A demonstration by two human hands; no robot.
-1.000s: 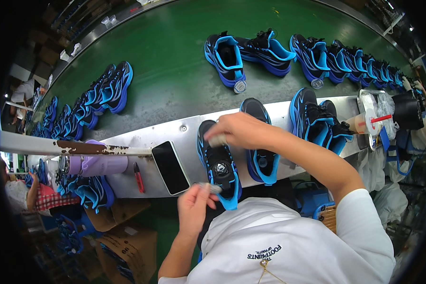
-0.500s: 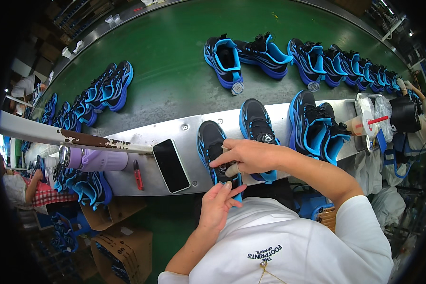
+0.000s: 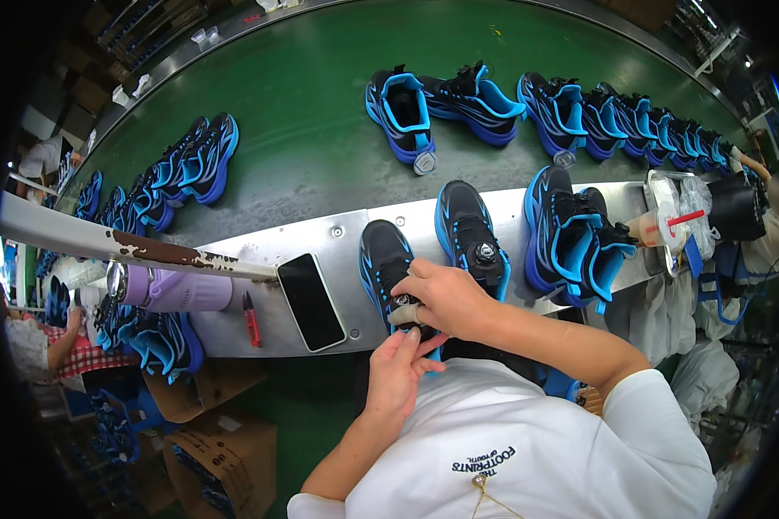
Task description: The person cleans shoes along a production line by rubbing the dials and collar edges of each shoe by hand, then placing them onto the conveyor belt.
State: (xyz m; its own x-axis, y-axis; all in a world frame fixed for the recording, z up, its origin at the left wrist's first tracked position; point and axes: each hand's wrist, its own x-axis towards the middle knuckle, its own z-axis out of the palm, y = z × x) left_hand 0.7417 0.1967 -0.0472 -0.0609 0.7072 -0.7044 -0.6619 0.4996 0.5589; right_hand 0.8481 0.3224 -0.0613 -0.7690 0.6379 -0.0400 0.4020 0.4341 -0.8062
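Note:
A black sneaker (image 3: 383, 247) with blue edging and a round dial lies on the metal ledge in front of me, toe pointing away. My right hand (image 3: 448, 298) reaches over it from the right, its curled fingers gripping around the dial and tongue; pale wraps cover some fingertips. My left hand (image 3: 395, 374) is at the heel end, thumb and forefinger pinched against the collar. What lies between the fingertips is partly hidden. Just right stands a matching sneaker (image 3: 469, 227), its dial in plain sight, touched by neither hand.
On the ledge lie a black-screened phone (image 3: 312, 303), a red marker (image 3: 252, 320) and a lilac bottle (image 3: 186, 290); a worn metal bar (image 3: 147, 246) crosses above. Another sneaker pair (image 3: 567, 233) and a drink cup (image 3: 653, 228) stand right. More sneakers line the green belt (image 3: 303, 95).
My right hand has shifted down and closed in around the dial, its forefinger now bent. It uncovers more of the neighbouring sneaker. Shoes on the belt have slid slightly left.

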